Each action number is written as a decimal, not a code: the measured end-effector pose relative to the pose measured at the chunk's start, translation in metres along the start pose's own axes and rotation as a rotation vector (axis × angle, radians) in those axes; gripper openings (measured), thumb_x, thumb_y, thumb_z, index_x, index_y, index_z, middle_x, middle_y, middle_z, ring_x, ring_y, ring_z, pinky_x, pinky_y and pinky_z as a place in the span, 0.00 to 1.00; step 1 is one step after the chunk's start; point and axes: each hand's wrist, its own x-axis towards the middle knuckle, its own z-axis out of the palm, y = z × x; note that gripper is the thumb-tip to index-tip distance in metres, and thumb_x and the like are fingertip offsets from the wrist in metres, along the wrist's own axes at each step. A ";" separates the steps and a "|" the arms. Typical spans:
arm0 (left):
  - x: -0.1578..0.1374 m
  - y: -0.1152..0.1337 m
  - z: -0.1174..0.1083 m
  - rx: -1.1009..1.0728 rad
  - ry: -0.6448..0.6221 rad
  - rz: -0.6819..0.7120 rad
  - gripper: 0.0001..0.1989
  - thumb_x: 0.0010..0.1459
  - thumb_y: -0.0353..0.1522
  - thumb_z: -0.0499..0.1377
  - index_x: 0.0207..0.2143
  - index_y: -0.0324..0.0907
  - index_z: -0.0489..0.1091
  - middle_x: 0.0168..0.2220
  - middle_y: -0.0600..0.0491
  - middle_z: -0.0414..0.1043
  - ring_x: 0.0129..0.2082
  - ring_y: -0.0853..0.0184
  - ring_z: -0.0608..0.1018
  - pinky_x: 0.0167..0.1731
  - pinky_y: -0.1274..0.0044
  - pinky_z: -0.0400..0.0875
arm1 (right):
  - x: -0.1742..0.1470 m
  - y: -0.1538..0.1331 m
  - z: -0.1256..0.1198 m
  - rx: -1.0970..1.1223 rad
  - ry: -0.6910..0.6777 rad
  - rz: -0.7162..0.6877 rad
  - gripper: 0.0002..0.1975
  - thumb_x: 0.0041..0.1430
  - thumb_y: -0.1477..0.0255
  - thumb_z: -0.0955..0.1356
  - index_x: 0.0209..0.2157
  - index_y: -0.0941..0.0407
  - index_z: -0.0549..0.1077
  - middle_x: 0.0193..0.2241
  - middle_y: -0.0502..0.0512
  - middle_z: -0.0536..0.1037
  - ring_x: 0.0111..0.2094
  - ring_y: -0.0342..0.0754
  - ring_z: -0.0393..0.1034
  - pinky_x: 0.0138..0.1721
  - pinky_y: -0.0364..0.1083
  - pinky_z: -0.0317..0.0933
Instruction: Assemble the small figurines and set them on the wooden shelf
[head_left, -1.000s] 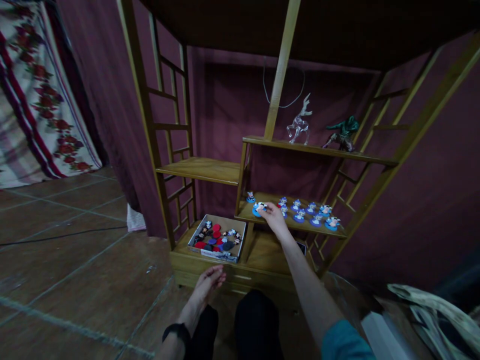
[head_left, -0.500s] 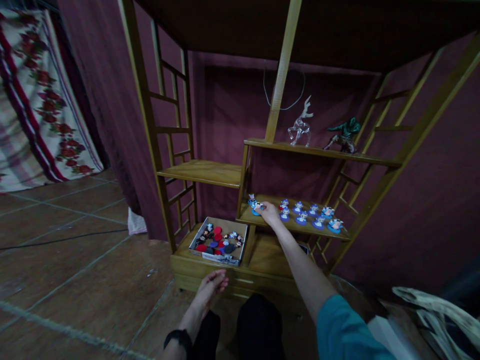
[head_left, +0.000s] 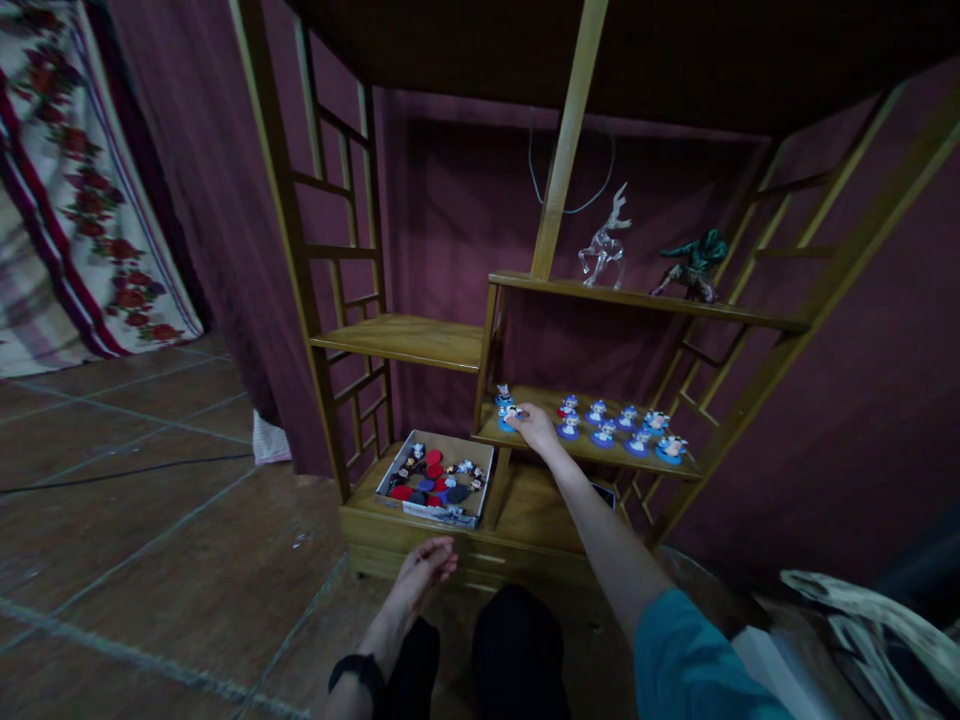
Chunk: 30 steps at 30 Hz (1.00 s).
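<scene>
Here my right hand side-pinches a figurine, freeing its blue base, my empty left hand half-curled before the box.

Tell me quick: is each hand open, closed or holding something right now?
Left hand: partly open, loosely curled, nothing visible in it.
Right hand: closed on a small blue-based figurine.

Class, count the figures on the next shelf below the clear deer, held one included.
10 figures: one back left, one in front held by the right hand, then a back row of four and a front row of four. The hand may hide others.
</scene>
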 end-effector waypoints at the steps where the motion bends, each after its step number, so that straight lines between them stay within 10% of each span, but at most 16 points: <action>1: 0.000 0.000 0.000 0.006 0.002 0.000 0.20 0.37 0.38 0.66 0.34 0.39 0.71 0.27 0.49 0.74 0.24 0.70 0.74 0.26 0.79 0.65 | 0.000 -0.001 0.001 0.004 0.002 -0.001 0.12 0.43 0.69 0.69 0.33 0.55 0.74 0.29 0.52 0.78 0.30 0.45 0.70 0.33 0.43 0.61; 30: 0.001 0.000 -0.001 0.076 -0.033 0.009 0.22 0.37 0.40 0.65 0.36 0.38 0.69 0.27 0.51 0.73 0.24 0.71 0.73 0.26 0.80 0.63 | 0.037 0.004 -0.012 0.237 -0.069 0.031 0.16 0.42 0.83 0.62 0.34 0.57 0.72 0.32 0.52 0.76 0.35 0.43 0.70 0.41 0.45 0.62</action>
